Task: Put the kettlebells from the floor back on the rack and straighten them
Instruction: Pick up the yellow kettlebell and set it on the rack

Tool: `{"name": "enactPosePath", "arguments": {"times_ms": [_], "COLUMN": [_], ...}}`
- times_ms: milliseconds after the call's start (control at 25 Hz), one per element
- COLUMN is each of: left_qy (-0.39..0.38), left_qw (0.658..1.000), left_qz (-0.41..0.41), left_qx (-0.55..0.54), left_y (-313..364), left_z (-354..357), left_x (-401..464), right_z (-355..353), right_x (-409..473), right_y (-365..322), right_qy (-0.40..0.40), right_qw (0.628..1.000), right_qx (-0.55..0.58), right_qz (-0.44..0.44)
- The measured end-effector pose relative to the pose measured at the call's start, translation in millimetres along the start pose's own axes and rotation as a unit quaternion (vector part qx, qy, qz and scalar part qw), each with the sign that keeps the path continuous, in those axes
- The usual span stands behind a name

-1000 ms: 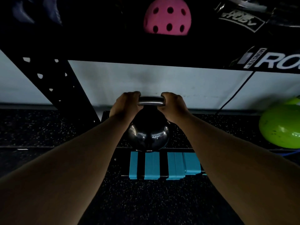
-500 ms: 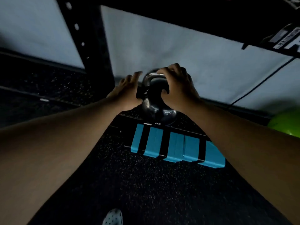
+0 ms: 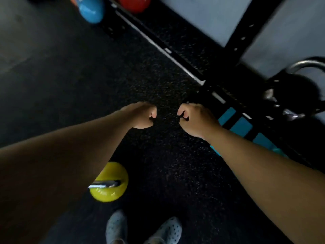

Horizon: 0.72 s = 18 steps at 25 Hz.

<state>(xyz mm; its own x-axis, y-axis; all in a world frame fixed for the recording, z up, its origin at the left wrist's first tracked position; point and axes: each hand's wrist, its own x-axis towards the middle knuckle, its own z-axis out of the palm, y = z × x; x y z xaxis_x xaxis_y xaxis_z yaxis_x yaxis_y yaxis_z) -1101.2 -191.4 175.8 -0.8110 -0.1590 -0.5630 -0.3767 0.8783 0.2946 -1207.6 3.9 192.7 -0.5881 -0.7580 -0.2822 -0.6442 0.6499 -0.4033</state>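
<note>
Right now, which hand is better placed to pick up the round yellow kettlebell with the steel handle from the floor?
Probably the left hand: the yellow kettlebell lies on the floor right under the left forearm. The right hand hovers further away, near the rack.

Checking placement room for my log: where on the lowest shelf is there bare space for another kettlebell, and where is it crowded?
The shelf lies bare between the red kettlebell and the upright. Past the upright, the black kettlebell fills the near end. The yellow kettlebell sits on the floor under the left forearm.
</note>
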Motion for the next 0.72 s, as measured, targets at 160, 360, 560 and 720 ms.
{"name": "enactPosePath", "arguments": {"times_ms": [160,360,560,720], "left_qy": [-0.055,-0.122,-0.129,-0.106], "left_qw": [0.996,0.987,0.990,0.994], "left_qz": [-0.070,-0.101,-0.050,-0.028], "left_qx": [-0.031,-0.020,0.013,-0.010], "left_y": [-107,-215,-265,-283], "left_z": [70,192,285,324], "left_x": [-62,-119,-123,-102], "right_z": [100,243,358,414], "right_x": [-2,-16,-34,-26], "right_y": [-80,-145,-151,-153], "right_qy": [-0.094,-0.199,-0.272,-0.225], "right_qw": [0.995,0.980,0.960,0.974], "right_qx": [0.000,-0.013,-0.058,-0.005], "right_qz": [-0.029,-0.019,-0.006,0.006]}}
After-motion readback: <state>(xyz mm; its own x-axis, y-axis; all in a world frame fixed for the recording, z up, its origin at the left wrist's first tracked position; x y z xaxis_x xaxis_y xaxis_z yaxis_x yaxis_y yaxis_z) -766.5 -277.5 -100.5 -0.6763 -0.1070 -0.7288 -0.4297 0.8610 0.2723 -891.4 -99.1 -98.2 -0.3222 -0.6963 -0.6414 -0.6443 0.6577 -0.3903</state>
